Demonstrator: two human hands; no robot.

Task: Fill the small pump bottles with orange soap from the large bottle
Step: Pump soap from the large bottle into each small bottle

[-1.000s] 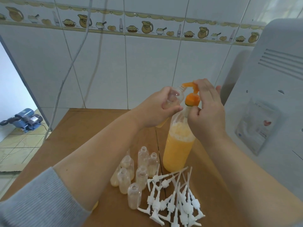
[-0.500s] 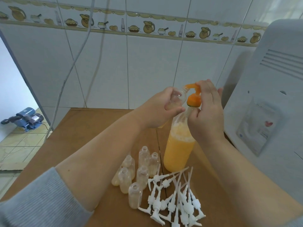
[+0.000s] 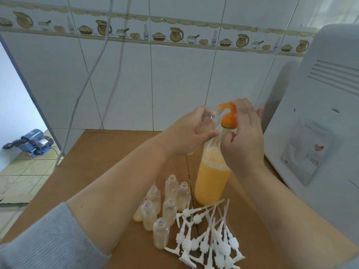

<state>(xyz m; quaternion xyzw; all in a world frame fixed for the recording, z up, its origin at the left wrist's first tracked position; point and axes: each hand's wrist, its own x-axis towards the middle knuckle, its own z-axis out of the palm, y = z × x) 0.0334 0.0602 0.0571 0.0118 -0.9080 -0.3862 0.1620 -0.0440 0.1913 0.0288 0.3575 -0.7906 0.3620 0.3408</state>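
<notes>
Head view: left hand [image 3: 186, 133] wraps its grip round a small bottle [image 3: 206, 123] tilted under the orange pump [image 3: 229, 115]; right hand [image 3: 242, 133] fingers curl on that pump atop the large bottle [image 3: 211, 181] on the counter [image 3: 97, 162]. Filling's underway; next, press steadily.

Large bottle [image 3: 211, 183]: orange soap, orange pump [image 3: 229, 121]
Small bottles [image 3: 171, 206]: clear, perhaps faintly yellow
Loose pumps [image 3: 209, 243]: white
Worktop [image 3: 108, 152]: brown
Tile border [image 3: 174, 33]: yellow jugs
</notes>
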